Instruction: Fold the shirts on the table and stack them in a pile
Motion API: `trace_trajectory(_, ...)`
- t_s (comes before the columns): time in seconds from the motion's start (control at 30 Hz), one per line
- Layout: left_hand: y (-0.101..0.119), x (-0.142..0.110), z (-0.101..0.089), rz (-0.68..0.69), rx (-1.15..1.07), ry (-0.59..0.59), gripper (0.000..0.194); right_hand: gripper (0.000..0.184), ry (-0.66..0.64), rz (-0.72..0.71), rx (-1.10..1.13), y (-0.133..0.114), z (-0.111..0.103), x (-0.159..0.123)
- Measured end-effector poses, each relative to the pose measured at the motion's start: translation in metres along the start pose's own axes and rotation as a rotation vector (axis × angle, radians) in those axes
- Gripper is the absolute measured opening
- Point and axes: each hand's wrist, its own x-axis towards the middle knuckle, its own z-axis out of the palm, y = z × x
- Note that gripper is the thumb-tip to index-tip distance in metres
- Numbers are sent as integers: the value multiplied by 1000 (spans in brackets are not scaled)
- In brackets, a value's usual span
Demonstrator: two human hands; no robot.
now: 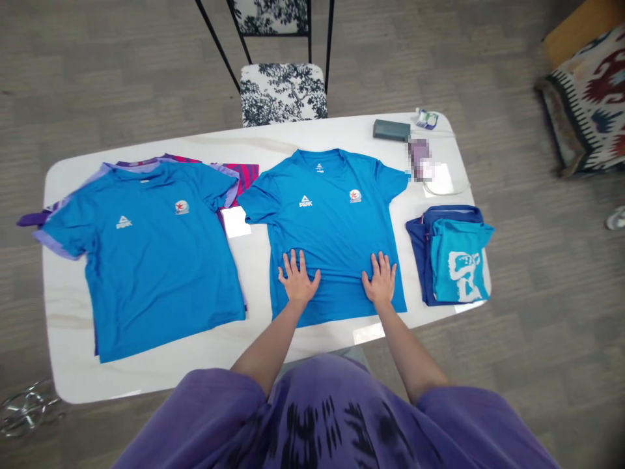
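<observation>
A blue T-shirt (336,228) lies spread out, front side up, in the middle of the white table, its collar toward the far edge. My left hand (298,279) rests on the lower left part of the shirt, fingers spread. On the lower right part lies my right hand (379,280), also with its fingers apart. Small creases run across the fabric between the two hands. To the left, another blue T-shirt (156,260) is laid out over lilac, purple and pink-red garments, whose edges stick out beneath it.
Folded blue garments (461,260) are stacked at the right end of the white table (68,312). A dark green case (391,130), a small packet (427,119) and a blurred-out phone-like object (420,158) sit at the far right. A patterned chair (283,94) stands beyond the table.
</observation>
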Motion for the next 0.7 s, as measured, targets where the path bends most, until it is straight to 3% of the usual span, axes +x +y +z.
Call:
trace_trajectory(0.1, -20, -11, 4, 64, -149, 90, 120, 79, 4, -19, 70, 2, -11, -7)
trace_trajectory(0.2, -57, -31, 19, 168, -173, 123, 118, 80, 29, -33, 123, 16, -14, -27)
trace_trajectory(0.33, -102, -68, 56, 227, -55, 32, 121, 83, 55, 15, 162, 41, -6, -69)
trace_trajectory(0.47, -109, -92, 78, 147, 11, -34, 124, 84, 43, 51, 189, 49, -4, -90)
trace_trajectory(0.57, -100, -74, 51, 150, 4, 16, 115, 88, 72, 72, 172, 32, -11, -87)
trace_trajectory(0.63, -97, -37, 7, 168, -59, 144, 105, 80, 63, 17, 135, 6, -17, -84)
trace_trajectory(0.7, -98, 18, -51, 116, -158, 329, 95, 64, -10, -117, 86, -35, -19, -86)
